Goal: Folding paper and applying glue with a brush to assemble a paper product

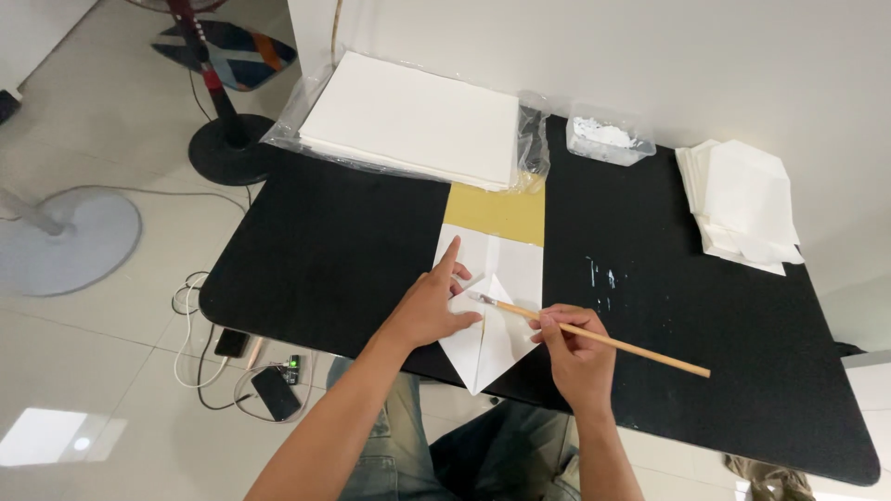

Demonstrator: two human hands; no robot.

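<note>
1. While we are pressing the left hand (429, 311) flat on the folded paper (492, 311), fingers spread and gripping nothing, we are keeping the sheet from sliding on the black table (325, 250); the index finger is pointing along the left fold.
2. We are gripping the brush (594, 339) in the right hand (575, 357), fingers closed round the wooden handle near its front end, so the tip is resting on the paper's flap just beside the left fingertips.
3. We are keeping the paper at the near table edge, its pointed end overhanging toward us, with a yellow sheet (494, 213) lying under its far end, probably to shield the table.
4. We are leaving the tub (608, 139) of white paste at the far edge, within reach of the brush hand.
5. We are holding the blank stack (413, 121), in its opened plastic wrap, at the far left, and the folded pile (742, 204) at the far right, well apart from the wet work.
6. White smears (601, 276) are showing on the table right of the paper.
</note>
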